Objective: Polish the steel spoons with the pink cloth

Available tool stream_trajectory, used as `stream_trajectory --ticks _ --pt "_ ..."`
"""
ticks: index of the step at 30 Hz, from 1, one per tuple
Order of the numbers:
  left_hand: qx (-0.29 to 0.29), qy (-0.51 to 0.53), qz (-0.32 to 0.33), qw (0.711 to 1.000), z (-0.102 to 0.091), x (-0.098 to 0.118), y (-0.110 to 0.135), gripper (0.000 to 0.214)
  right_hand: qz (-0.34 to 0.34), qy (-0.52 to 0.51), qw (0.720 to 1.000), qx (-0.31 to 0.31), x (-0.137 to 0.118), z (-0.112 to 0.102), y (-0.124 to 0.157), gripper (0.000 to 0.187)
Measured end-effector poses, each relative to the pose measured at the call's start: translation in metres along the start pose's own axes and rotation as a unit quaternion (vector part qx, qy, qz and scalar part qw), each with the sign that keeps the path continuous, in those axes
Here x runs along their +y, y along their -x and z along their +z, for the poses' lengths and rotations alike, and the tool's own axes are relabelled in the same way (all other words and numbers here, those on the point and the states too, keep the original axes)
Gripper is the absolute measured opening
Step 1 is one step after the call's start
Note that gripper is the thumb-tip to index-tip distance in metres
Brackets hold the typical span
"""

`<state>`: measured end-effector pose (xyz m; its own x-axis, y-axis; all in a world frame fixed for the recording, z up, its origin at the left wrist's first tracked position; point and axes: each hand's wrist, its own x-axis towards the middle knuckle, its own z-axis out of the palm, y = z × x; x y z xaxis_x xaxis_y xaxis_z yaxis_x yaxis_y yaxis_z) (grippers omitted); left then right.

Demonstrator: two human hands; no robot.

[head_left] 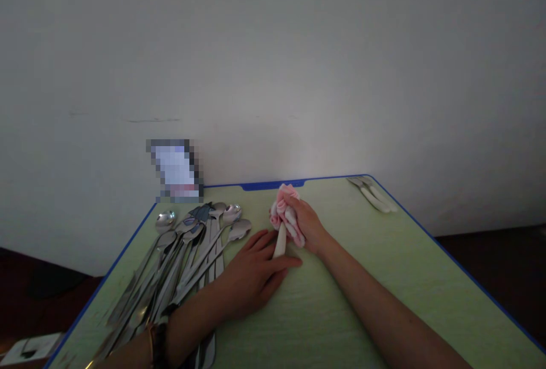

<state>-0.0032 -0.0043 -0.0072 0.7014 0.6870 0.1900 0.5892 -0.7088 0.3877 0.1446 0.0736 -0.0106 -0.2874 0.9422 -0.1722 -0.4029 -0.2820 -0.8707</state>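
My left hand (256, 278) is closed around a piece of cutlery by its white handle (280, 244). The other end of that piece is hidden in a pink and white cloth (286, 210), so its kind does not show. Bunched over it, the cloth sits in my closed right hand (307, 224). Beside my left forearm lies a pile of long metal spoons and other cutlery (200, 249), with bowls facing the far edge.
Two forks with white handles (375, 198) lie at the far right corner of the green, blue-edged table (405, 278). A phone-like device with a blurred screen (176, 170) leans at the far left corner. A pale wall (298, 73) rises behind the table.
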Motion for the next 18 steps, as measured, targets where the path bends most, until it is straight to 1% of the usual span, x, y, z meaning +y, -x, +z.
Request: stream_trajectory --ticks 4,7,11,15,18 --pt "0.000 0.000 0.001 1.000 -0.0013 0.0009 -0.0007 0.034 -0.007 -0.002 1.000 0.004 0.0014 -0.0005 -0.0003 0.032" --pt "0.000 -0.001 0.001 1.000 -0.0017 0.0014 -0.0008 0.034 -0.016 0.019 1.000 0.001 0.0022 -0.0008 0.0003 0.033" --pt "-0.002 -0.003 -0.002 1.000 -0.0012 0.0017 -0.0005 0.034 -0.027 0.036 0.999 0.012 0.0008 0.0007 0.0024 0.035" --pt "0.004 0.002 0.010 1.000 -0.0004 0.0006 -0.0006 0.034 -0.014 0.002 1.000 0.013 -0.0036 0.0042 0.0047 0.031" --pt "0.004 0.003 0.012 1.000 0.0000 -0.0003 -0.0005 0.034 0.010 -0.030 0.999 -0.005 -0.0063 0.0061 0.0054 0.030"
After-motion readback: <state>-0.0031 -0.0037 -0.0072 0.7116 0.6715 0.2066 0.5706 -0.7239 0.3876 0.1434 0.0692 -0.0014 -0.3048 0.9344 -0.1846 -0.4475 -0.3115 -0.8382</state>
